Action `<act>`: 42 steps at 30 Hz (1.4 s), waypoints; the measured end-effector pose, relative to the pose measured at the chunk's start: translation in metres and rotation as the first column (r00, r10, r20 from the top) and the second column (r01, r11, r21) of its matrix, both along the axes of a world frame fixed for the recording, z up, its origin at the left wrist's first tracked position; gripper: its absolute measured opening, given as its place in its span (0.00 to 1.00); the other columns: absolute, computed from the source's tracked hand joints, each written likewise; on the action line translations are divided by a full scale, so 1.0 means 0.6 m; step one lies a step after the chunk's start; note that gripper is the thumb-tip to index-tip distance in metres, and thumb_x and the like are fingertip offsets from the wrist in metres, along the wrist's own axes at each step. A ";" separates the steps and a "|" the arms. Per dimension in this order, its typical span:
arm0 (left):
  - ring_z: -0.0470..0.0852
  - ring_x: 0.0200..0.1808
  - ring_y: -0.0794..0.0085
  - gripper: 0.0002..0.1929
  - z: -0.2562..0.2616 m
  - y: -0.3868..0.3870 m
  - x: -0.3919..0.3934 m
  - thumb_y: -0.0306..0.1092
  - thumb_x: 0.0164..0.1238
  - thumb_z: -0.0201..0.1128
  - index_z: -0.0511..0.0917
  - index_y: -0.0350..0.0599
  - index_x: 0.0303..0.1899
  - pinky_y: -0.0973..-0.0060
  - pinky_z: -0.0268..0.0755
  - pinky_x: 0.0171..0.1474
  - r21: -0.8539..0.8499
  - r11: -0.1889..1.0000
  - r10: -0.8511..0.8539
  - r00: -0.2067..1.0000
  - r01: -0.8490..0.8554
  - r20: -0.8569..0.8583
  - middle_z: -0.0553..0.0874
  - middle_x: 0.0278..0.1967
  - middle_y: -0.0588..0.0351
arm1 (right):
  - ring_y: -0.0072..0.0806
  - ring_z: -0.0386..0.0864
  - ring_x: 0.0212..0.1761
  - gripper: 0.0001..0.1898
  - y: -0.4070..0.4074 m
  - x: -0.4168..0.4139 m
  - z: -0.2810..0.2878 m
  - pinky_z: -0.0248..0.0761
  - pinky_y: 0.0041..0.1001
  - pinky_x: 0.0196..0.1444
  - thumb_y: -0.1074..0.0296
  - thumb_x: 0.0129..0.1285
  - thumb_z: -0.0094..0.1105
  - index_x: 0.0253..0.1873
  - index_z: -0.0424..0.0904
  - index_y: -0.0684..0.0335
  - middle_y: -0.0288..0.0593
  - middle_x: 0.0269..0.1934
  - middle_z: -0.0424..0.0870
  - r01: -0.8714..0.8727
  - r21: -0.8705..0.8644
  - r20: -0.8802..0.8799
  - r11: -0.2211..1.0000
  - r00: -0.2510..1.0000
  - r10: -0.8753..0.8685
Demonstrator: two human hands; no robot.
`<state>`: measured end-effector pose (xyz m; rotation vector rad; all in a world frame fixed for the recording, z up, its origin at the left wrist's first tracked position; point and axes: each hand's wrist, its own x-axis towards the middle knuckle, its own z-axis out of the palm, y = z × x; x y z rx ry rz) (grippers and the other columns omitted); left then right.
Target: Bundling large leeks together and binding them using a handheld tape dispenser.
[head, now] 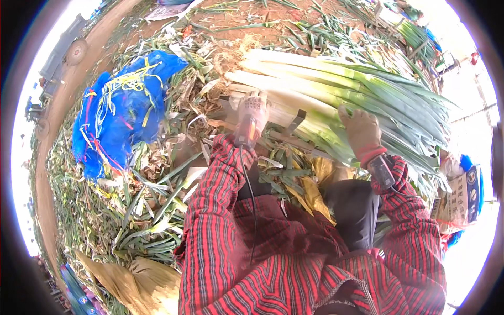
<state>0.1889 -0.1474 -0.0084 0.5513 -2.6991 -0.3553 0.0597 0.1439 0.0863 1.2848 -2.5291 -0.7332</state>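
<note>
A thick bundle of long green onions [315, 84] lies before me, white root ends to the left and green leaves spreading right. My left hand [254, 108], in a pale work glove, is at the near white stalks close to the roots; blur hides whether its fingers grip them. On the near side of the green leaves rests my right hand [360, 130], also gloved, its thumb raised towards the stalks and its fingertips partly hidden. Between the hands, an upright metal bracket [296, 121] stands against the near stalks. Part of the low support under the bundle is covered.
Blue mesh bags [134, 106] with yellow and red ties lie at left on strewn onion leaves and husks. Near my knee is a yellow-brown sheet [315, 189], with another sheet [138, 281] at lower left. A printed box [458, 197] stands at right.
</note>
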 end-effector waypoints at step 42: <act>0.86 0.56 0.49 0.26 0.124 0.083 -0.330 0.53 0.65 0.69 0.83 0.46 0.58 0.58 0.78 0.60 0.143 0.702 -0.673 0.585 0.698 0.452 0.88 0.52 0.43 | 0.33 0.81 0.50 0.23 0.066 -0.044 -0.021 0.75 0.39 0.48 0.68 0.57 0.67 0.60 0.85 0.48 0.29 0.50 0.83 -0.278 -0.513 -0.148 0.812 0.960 0.236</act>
